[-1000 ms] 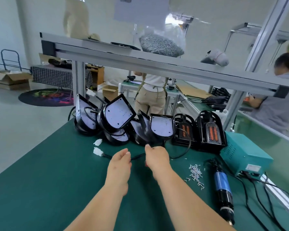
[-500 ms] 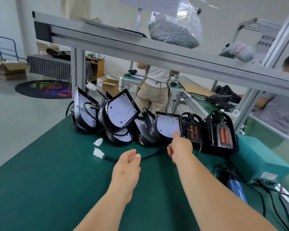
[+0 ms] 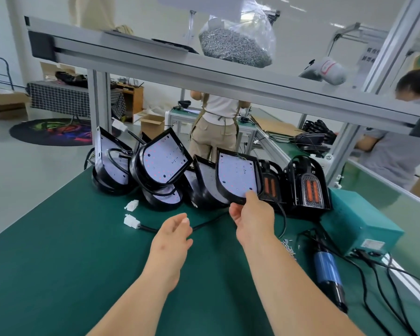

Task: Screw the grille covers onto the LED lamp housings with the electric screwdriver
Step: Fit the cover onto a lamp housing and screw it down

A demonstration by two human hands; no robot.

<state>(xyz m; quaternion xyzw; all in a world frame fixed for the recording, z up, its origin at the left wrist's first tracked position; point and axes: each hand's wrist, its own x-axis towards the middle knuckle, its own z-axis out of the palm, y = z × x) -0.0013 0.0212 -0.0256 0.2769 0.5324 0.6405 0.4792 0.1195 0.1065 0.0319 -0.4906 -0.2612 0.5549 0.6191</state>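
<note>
Writing: the small label (image 3: 372,244) on the front of the teal power box (image 3: 364,214) is too small to read. A sign (image 3: 368,57) at upper right carries characters too blurred to make out. The white object (image 3: 330,70) on the overhead shelf bears a red marking, not legible. No brand can be read on any item.

Right hand (image 3: 251,218): thumb pressed on the lower rim of the LED lamp housing (image 3: 237,174), fingers curled beneath that rim, so it pinches the housing. The housing stands tilted with its white LED board facing the camera, at the right end of a row of similar housings (image 3: 163,161), and just beside two units with grille covers (image 3: 310,185) showing orange elements.

Left hand (image 3: 172,235): fingers loosely curled and holding nothing, above the green mat (image 3: 58,251) and close over a black cable (image 3: 204,224) that ends in a white connector (image 3: 131,221).

The electric screwdriver (image 3: 327,270), blue-bodied, lies on the mat to the right of the right forearm, apart from both hands. Loose screws (image 3: 287,246) lie between it and that forearm. A clear bag of screws (image 3: 235,44) sits on the shelf
</note>
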